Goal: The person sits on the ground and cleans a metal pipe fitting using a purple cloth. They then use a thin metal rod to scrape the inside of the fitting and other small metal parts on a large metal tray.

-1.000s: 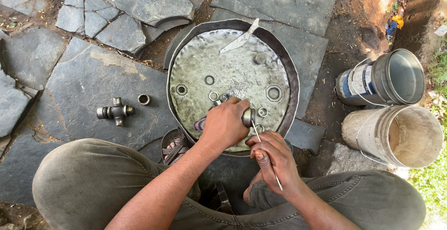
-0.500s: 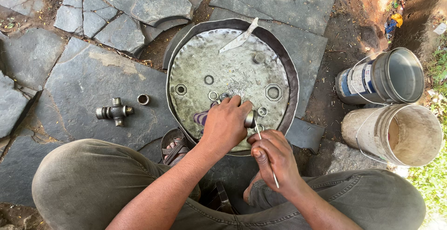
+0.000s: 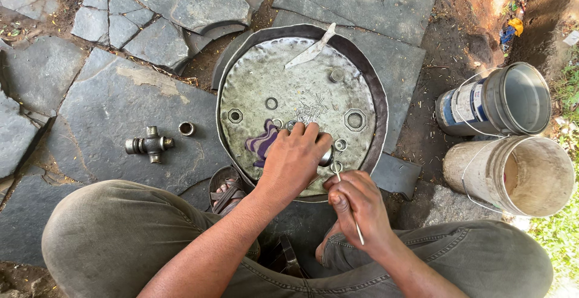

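Note:
I squat over a round metal pan (image 3: pixel 374 87) that holds murky liquid with several nuts and rings in it. My left hand (image 3: pixel 294 159) is shut on a small shiny metal cup (image 3: pixel 327 156) at the pan's near rim. My right hand (image 3: pixel 357 209) grips a thin metal pick (image 3: pixel 348 204) whose looped tip touches the cup. A purple cloth (image 3: pixel 261 144) lies in the liquid just left of my left hand. A flat metal blade (image 3: pixel 310 48) rests at the pan's far side.
A cross-shaped metal joint (image 3: pixel 148 145) and a small bearing cup (image 3: pixel 186 128) lie on the stone slabs to the left. Two buckets lie on their sides at the right, one grey (image 3: pixel 497 102), one pale (image 3: pixel 512 174). My sandalled foot (image 3: pixel 226 192) sits by the pan.
My left hand has shifted slightly to the right, so more of the purple cloth shows. The pick's tip stays at the cup.

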